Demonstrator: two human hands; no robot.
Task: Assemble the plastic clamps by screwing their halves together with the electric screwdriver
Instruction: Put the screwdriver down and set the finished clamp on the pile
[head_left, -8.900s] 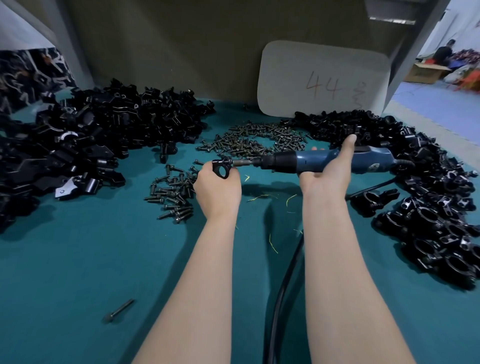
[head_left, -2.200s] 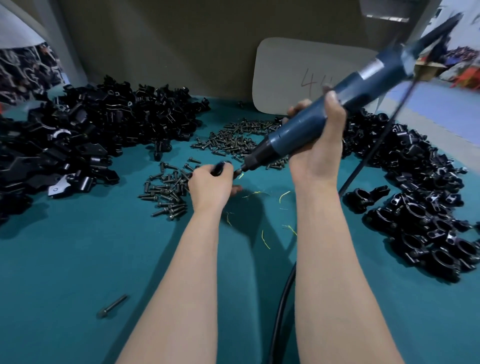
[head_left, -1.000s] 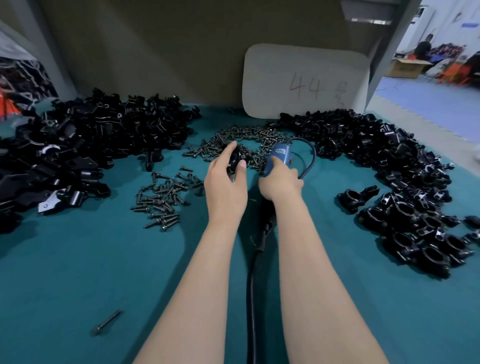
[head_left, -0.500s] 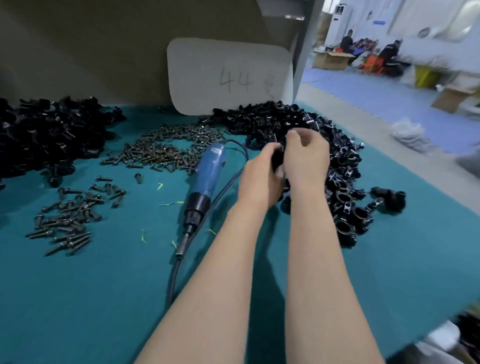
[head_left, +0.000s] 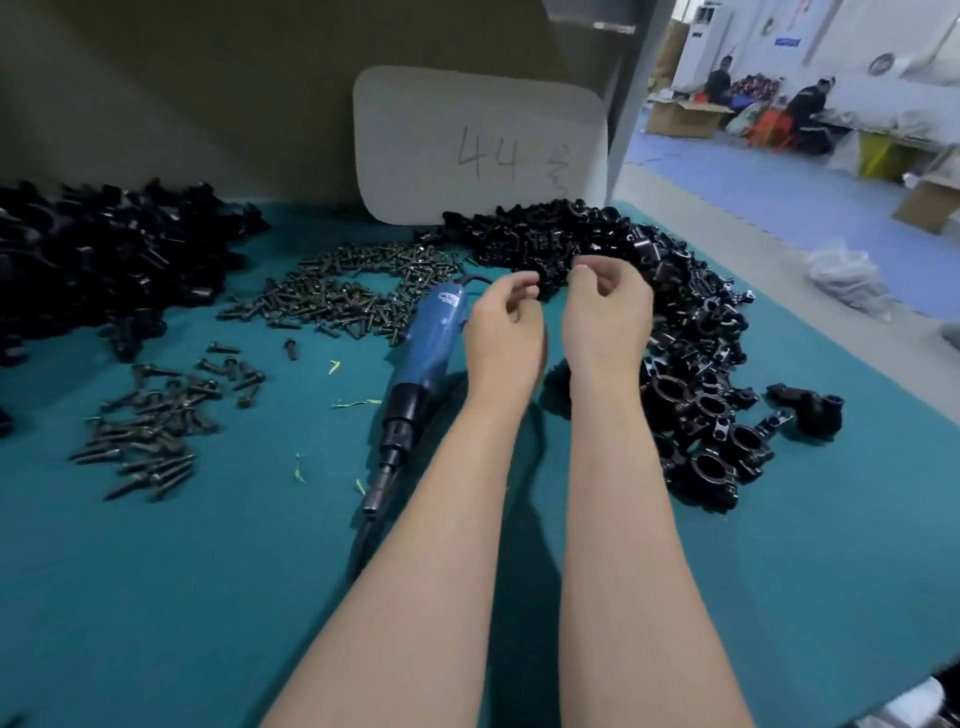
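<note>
My left hand and my right hand hover side by side over the near edge of the right pile of black plastic clamps. On both hands the fingers are loosely curled, and I see nothing held in either. The blue electric screwdriver lies on the teal table just left of my left hand. Its bit points toward me and its black cord runs under my left forearm.
A big heap of black clamp halves fills the far left. Screws lie in a large pile at the back and a smaller scatter at left. A white board marked 44 leans on the back wall. Two stray clamps sit near the table's right edge.
Both hands gripped a black clamp together over the right pile half a second ago; now they are slightly apart with nothing in them. The screwdriver, put down a second ago, still lies on the table.
</note>
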